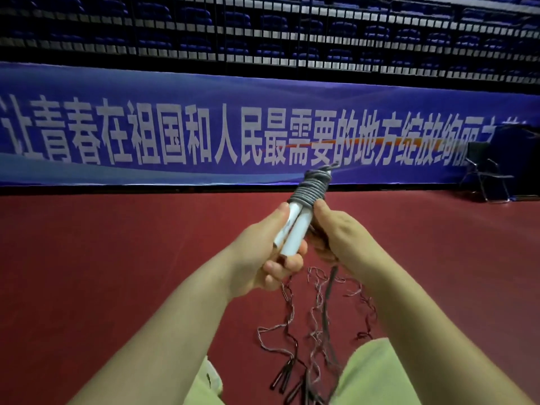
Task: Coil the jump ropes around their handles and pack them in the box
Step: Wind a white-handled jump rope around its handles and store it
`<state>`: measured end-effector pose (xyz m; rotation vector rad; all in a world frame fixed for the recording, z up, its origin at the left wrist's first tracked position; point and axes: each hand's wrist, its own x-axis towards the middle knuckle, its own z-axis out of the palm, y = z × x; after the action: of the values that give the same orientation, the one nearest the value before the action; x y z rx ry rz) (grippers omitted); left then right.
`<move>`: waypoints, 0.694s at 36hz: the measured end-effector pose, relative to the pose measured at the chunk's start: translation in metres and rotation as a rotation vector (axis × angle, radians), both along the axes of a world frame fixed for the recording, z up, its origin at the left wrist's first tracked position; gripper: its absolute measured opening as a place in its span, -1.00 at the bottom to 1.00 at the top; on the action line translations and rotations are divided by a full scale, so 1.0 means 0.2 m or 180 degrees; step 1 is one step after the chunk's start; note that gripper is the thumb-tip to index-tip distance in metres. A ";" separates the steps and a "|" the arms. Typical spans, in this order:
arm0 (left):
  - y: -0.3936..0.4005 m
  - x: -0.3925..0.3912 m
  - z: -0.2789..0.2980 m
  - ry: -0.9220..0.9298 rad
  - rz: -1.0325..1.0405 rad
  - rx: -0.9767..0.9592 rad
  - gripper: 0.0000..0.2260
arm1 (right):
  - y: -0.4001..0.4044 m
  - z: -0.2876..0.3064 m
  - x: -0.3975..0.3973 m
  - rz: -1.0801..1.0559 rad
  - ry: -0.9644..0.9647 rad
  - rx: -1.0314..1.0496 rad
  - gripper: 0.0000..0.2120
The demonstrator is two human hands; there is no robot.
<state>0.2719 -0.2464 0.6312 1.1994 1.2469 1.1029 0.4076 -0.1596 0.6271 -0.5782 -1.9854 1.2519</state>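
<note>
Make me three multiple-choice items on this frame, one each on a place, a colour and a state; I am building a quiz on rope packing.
1. Where do the loose jump ropes lie?
A. on the red floor between the person's knees
B. on the folding chair
C. over the banner

2. What colour are the two handles held together?
A. black
B. white
C. green

3. How far along is the grey rope?
A. fully loose
B. partly coiled, a tail hanging
C. packed away

Key: 1 A, the loose jump ropes lie tangled on the red floor. 2 B, the handles in the left hand are white. 3 B, the grey rope wraps their top, while a strand drops below the right hand.
</note>
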 end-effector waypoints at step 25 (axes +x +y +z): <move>-0.04 -0.03 -0.15 0.2187 0.1459 0.0757 -0.45 | -0.10 -0.13 0.07 -0.0421 -0.0418 -0.0394 -0.42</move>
<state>0.2652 -0.2535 0.6007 1.5958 2.0334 1.2334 0.4211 -0.1797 0.6006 -0.8587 -1.9498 1.2896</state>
